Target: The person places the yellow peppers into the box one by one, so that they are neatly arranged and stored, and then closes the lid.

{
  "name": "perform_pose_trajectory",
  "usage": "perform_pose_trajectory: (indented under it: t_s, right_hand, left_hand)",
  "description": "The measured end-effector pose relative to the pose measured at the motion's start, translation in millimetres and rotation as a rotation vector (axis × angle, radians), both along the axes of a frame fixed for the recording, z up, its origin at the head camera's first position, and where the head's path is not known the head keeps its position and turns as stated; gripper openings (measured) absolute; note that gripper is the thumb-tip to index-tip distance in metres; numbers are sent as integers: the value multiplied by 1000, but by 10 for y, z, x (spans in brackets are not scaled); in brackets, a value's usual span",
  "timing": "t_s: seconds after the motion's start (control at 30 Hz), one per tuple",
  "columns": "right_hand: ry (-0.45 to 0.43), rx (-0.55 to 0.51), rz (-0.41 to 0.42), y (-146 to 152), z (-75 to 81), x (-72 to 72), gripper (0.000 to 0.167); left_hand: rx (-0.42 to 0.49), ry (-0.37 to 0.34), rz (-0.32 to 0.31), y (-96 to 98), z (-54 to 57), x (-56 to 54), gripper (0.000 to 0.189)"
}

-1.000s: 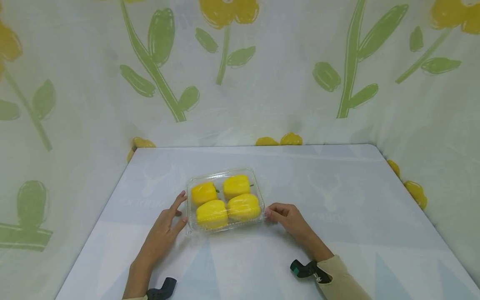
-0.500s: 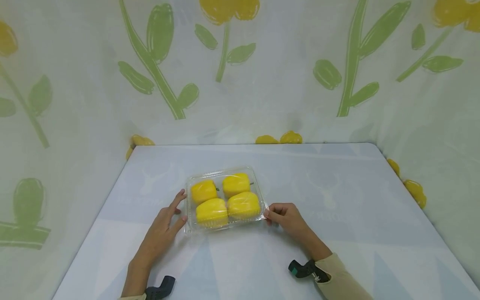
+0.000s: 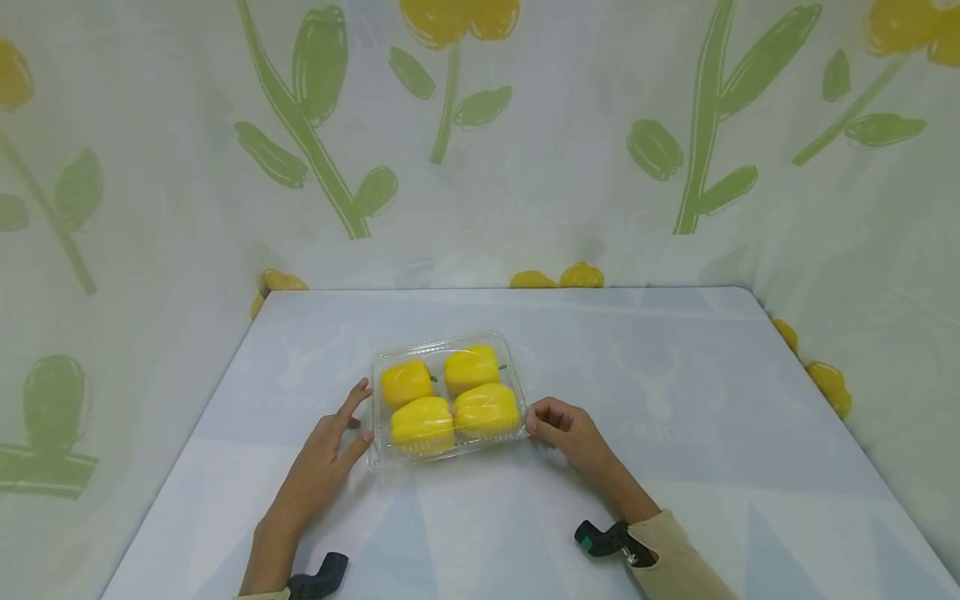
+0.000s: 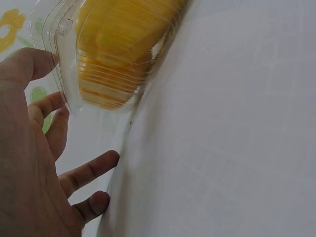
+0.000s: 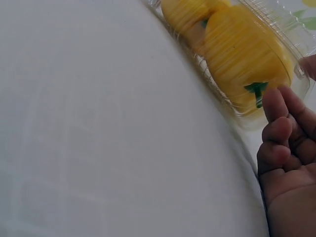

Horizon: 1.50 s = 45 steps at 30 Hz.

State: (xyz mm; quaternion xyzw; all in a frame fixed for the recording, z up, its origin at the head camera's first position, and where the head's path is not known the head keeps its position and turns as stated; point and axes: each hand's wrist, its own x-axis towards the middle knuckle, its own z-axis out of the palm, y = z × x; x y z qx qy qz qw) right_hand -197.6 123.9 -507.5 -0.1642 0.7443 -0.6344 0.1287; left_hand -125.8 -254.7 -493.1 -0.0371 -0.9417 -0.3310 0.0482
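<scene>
A clear plastic clamshell box (image 3: 386,457) lies slightly turned on the table, with its lid down. Several yellow bell peppers (image 3: 423,425) show through the plastic; a green stem is visible on one in the right wrist view. My left hand (image 3: 322,458) rests at the box's left side, thumb and index finger spread and touching its rim, other fingers loosely extended in the left wrist view. At the front right corner, my right hand (image 3: 573,433) pinches the box's edge between thumb and bent fingers. The exact contact there is partly hidden.
The white table (image 3: 675,517) has pale blue patterns and reaches back to a flower-print curtain (image 3: 525,208), which also hangs on both sides. Black wrist devices (image 3: 318,577) sit on both forearms.
Half a second ago the lid's front right corner was pulled slightly outward in my right hand's pinch; now it sits back in line. The left hand stays at the box's left side.
</scene>
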Motion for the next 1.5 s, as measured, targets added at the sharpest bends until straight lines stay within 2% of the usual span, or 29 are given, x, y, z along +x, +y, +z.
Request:
perform_pose_trajectory:
  t_s: [0.17,0.33,0.47,0.63,0.87,1.07,1.27,1.37,1.5]
  right_hand:
    - [56,31,-13,4,-48,-8,44]
    - [217,59,5,2,-82,-22,63]
    - [375,141,5,29,-120,-51,67]
    - [480,190,55,71,-99,-97,65]
    - [518,185,116,100,-98,-134,64]
    - [513,180,122,69,-75,-140,65]
    - [512,180,122,45,-67,-160,64]
    - [500,176,122,41,-72,-169,63]
    - [477,162,119,37,-80,-169,64]
  left_hand:
    - [-5,8,-5,5,-1,-1,64]
    - [-7,0,-6,15,-5,-5,64]
    - [-8,-6,-6,25,-13,-2,64]
    - [4,4,-14,36,-32,-10,64]
    - [49,31,-36,25,-31,-38,65]
    - [47,70,29,-14,-14,-29,66]
    - [83,134,8,-16,-17,-34,68]
    - [115,100,7,-12,-17,-42,62]
    - [163,17,22,-1,-4,-41,46]
